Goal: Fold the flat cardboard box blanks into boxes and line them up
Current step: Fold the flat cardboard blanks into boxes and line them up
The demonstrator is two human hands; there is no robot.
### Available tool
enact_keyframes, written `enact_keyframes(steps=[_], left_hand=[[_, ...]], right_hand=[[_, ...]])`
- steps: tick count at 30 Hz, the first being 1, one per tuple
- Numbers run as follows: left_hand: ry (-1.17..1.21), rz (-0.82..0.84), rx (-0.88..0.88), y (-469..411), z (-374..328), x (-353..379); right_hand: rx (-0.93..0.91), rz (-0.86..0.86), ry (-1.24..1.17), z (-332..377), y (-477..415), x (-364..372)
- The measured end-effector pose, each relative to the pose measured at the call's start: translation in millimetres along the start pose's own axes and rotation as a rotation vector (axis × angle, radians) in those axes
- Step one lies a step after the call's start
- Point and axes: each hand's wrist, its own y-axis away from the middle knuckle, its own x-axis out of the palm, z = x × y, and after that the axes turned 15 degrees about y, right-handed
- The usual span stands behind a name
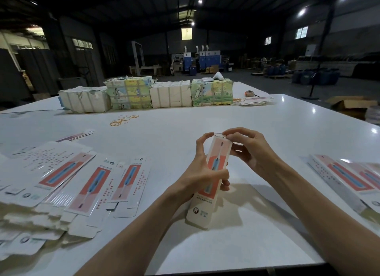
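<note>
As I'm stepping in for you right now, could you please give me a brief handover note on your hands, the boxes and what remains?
Left hand grips the box mid-body.
Right hand pinches its top flap, not yet closed.
Blanks lie spread at left; more pieces at right, folded or flat I cannot tell.
Done: this box is opened into shape.
Left: close the flap, line the box up, fold the other blanks.

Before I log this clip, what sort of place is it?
Probably a packaging workshop inside a warehouse hall: wrapped bundles line the far side of the white table, flat box blanks fan out at left, and blue machines stand beyond.
</note>
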Motion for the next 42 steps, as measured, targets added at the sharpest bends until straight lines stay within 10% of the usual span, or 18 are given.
enact_keyframes(steps=[25,42], left_hand=[[-0.444,-0.091,0.172,7.1,-7.4,1.1],[0.218,-0.101,-0.079,6.8,-10.0,3.1]], right_hand=[[-0.122,-0.049,0.189,-4.8,5.2,3.4],[-0.205,-0.125,0.318,-17.8,7.1,25.7]])
